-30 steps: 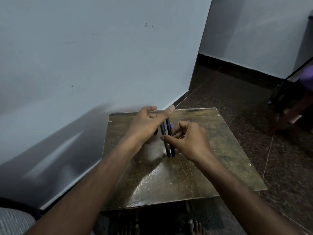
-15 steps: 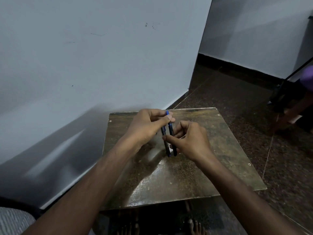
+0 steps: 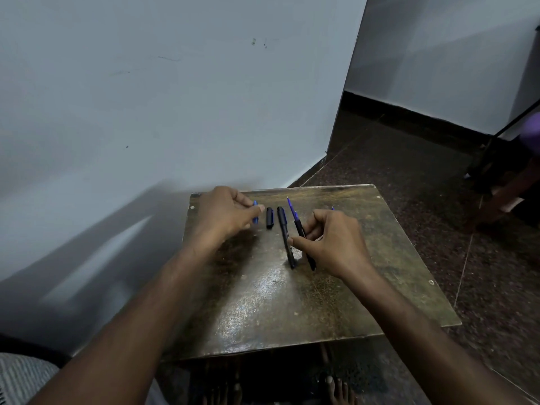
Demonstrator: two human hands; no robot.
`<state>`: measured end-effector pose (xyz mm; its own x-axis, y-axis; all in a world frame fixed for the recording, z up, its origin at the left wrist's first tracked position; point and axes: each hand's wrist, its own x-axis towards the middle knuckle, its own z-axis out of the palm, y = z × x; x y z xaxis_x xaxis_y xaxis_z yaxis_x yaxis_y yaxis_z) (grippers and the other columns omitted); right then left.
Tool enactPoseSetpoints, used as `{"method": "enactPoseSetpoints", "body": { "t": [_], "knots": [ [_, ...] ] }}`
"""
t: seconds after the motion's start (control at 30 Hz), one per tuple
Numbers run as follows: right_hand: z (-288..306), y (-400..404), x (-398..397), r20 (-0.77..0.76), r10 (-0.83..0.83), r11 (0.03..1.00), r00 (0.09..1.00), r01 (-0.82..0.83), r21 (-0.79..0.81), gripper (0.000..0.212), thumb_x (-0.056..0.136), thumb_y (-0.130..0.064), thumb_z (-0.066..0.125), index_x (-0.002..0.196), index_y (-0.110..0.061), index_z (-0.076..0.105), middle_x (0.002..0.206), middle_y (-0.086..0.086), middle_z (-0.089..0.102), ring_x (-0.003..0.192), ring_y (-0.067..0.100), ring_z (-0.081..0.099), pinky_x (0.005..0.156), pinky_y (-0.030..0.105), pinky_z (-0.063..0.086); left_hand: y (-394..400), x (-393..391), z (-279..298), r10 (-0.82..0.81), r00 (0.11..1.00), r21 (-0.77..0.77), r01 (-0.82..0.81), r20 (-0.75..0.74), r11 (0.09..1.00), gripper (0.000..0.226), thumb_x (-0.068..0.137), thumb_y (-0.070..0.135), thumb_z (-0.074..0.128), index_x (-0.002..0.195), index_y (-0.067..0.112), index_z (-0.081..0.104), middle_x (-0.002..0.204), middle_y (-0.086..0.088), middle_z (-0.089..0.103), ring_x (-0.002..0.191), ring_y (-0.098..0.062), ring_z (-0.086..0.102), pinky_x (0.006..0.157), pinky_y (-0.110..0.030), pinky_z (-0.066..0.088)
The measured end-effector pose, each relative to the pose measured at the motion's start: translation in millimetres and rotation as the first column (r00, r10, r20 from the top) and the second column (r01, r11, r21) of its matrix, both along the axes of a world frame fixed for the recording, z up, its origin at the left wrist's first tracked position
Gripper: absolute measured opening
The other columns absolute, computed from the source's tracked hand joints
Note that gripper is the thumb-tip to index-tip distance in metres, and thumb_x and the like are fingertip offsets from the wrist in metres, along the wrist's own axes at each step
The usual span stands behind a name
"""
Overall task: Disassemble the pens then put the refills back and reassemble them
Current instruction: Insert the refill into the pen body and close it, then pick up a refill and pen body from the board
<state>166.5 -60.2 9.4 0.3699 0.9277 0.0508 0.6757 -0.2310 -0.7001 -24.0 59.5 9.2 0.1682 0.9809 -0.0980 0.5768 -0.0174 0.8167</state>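
Observation:
Two dark pens stand side by side on a small worn table. The capped black pen is on the left. The uncapped pen, with a blue tip pointing away from me, is on the right. My right hand pinches both pens near their lower ends. My left hand is at the table's far left corner, its fingers closed on a small blue cap. A loose black cap lies between my left hand and the pens. A bit of blue shows behind my right hand; I cannot tell what it is.
A pale wall runs close along the table's left and far side. Dark speckled floor spreads to the right. Another person sits at the far right edge. My bare feet show under the table's near edge.
My left hand has pulled away to the left with the blue cap, off the right pen. The right pen's blue tip is now bare. My right hand keeps its hold on both pens.

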Motion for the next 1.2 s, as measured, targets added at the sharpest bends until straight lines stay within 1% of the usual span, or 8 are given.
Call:
{"method": "enactPoseSetpoints", "body": {
  "t": [0.17, 0.4, 0.5, 0.6, 0.73, 0.93, 1.07, 1.2],
  "knots": [
    [0, -1, 0, 0.018, 0.005, 1.000, 1.000, -0.005, -0.004, 0.028, 0.078, -0.035, 0.098, 0.078, -0.021, 0.074, 0.066, -0.006, 0.075, 0.064, 0.005, 0.073, 0.063, 0.029, 0.059, 4, 3, -14, -0.046, 0.959, 0.084, 0.072, -0.278, 0.994, 0.025, 0.085, 0.036, 0.093, 0.069, 0.021, 0.082, 0.060, 0.008, 0.078, 0.052, 0.009, 0.069, 0.061, -0.014, 0.053],
    [-1, -2, -1, 0.020, 0.017, 1.000, 1.000, -0.017, -0.022, 0.030, 0.079, -0.036, 0.098, 0.074, -0.025, 0.071, 0.061, -0.008, 0.074, 0.059, -0.001, 0.072, 0.056, 0.017, 0.053, 2, 11, -18, -0.065, 0.938, 0.126, 0.114, -0.341, 0.985, 0.031, 0.086, 0.041, 0.091, 0.063, 0.024, 0.079, 0.058, 0.009, 0.076, 0.048, 0.003, 0.067, 0.061, -0.021, 0.058],
    [2, -3, -2, -0.040, 0.023, 0.999, 0.999, -0.024, -0.035, 0.029, 0.079, -0.036, 0.097, 0.077, -0.025, 0.071, 0.065, -0.005, 0.077, 0.061, -0.001, 0.073, 0.054, 0.012, 0.049, 0, 10, -15, -0.050, 0.932, 0.182, 0.123, -0.360, 0.976, 0.031, 0.090, 0.049, 0.085, 0.070, 0.027, 0.077, 0.068, 0.013, 0.074, 0.067, -0.005, 0.072, 0.069, -0.026, 0.057],
    [6, -5, -3, -0.221, 0.021, 0.999, 0.975, -0.027, -0.023, 0.028, 0.081, -0.029, 0.097, 0.089, -0.016, 0.074, 0.072, 0.003, 0.082, 0.064, 0.008, 0.080, 0.052, 0.023, 0.060, -5, 12, -2, -0.107, 0.966, 0.227, 0.161, -0.233, 0.960, 0.028, 0.093, 0.056, 0.078, 0.085, 0.030, 0.080, 0.078, 0.019, 0.074, 0.079, 0.002, 0.071, 0.068, -0.021, 0.049],
    [9, -5, -4, -0.291, 0.021, 1.000, 0.957, -0.016, 0.019, 0.028, 0.080, -0.027, 0.098, 0.088, -0.014, 0.074, 0.074, 0.005, 0.083, 0.065, 0.018, 0.082, 0.056, 0.036, 0.067, -23, 16, 10, -0.339, 0.935, -0.006, 0.341, 0.106, 0.940, 0.031, 0.084, 0.069, 0.078, 0.095, 0.042, 0.085, 0.085, 0.017, 0.083, 0.087, -0.005, 0.078, 0.074, -0.031, 0.063],
    [9, -4, -2, -0.253, 0.047, 0.999, 0.966, -0.045, 0.014, 0.046, 0.066, -0.044, 0.102, 0.096, -0.023, 0.073, 0.084, -0.003, 0.085, 0.078, 0.012, 0.083, 0.076, 0.044, 0.070, -30, 25, 3, -0.285, 0.929, -0.041, 0.302, 0.237, 0.952, 0.017, 0.089, 0.043, 0.088, 0.088, 0.026, 0.087, 0.078, 0.003, 0.084, 0.076, -0.008, 0.081, 0.079, -0.035, 0.068],
    [13, 1, 11, -0.375, 0.075, 0.997, 0.924, -0.074, 0.017, 0.045, 0.071, -0.051, 0.090, 0.108, -0.028, 0.079, 0.107, -0.006, 0.083, 0.097, 0.011, 0.080, 0.087, 0.038, 0.066, -28, 21, 4, -0.297, 0.937, -0.013, 0.305, 0.186, 0.952, 0.016, 0.090, 0.042, 0.086, 0.090, 0.027, 0.085, 0.079, 0.010, 0.085, 0.078, -0.003, 0.083, 0.080, -0.033, 0.070],
    [9, 5, 15, -0.610, 0.081, 0.996, 0.788, -0.045, 0.074, 0.010, 0.089, -0.031, 0.087, 0.088, -0.021, 0.088, 0.086, -0.001, 0.084, 0.082, 0.007, 0.074, 0.071, 0.025, 0.057, -33, 22, 6, -0.362, 0.930, 0.039, 0.360, 0.070, 0.932, 0.023, 0.086, 0.051, 0.087, 0.091, 0.029, 0.085, 0.077, 0.010, 0.084, 0.079, -0.011, 0.084, 0.079, -0.038, 0.070]
  ]
}}
